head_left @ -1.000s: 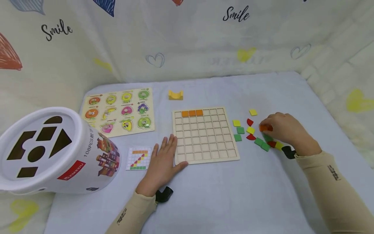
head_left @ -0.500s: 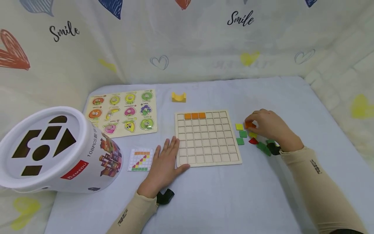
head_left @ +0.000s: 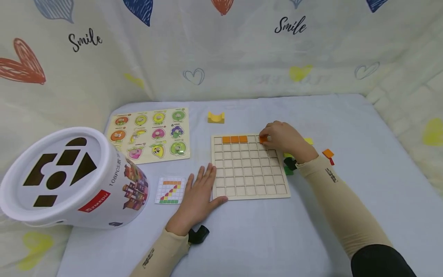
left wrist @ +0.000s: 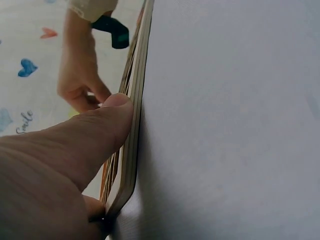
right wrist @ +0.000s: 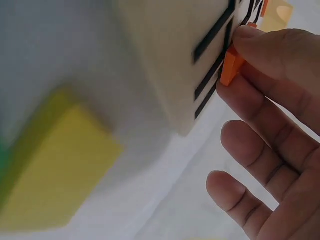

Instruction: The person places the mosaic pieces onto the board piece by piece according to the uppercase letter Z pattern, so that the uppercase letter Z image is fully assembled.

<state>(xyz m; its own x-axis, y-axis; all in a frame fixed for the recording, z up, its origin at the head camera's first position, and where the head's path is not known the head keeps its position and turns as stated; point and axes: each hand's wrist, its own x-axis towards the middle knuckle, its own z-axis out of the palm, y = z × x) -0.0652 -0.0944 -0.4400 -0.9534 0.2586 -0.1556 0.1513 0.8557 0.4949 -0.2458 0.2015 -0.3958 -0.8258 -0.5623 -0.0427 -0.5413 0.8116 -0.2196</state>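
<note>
A wooden grid board (head_left: 249, 169) lies mid-table with three orange square tiles (head_left: 235, 139) in its top row. My right hand (head_left: 285, 140) pinches another orange tile (head_left: 263, 139) between thumb and forefinger at the board's upper right corner. In the right wrist view, that orange tile (right wrist: 231, 66) tilts against the grid and the other fingers stay loose. My left hand (head_left: 197, 202) lies flat with spread fingers at the board's lower left corner. Its thumb (left wrist: 107, 122) rests on the board's edge in the left wrist view. A pattern card (head_left: 166, 190) sits just left of it.
Right of the board, my forearm partly hides loose yellow (head_left: 308, 141) and green tiles (head_left: 288, 170). An orange tile (head_left: 328, 153) and a red piece (head_left: 332, 161) lie farther right. A white bucket (head_left: 86, 207), a fruit picture board (head_left: 147, 132) and a yellow arched block (head_left: 216, 118) stand around.
My right hand has moved left from the loose tiles to the board's upper right corner, carrying the orange tile. The left hand has kept its place at the board.
</note>
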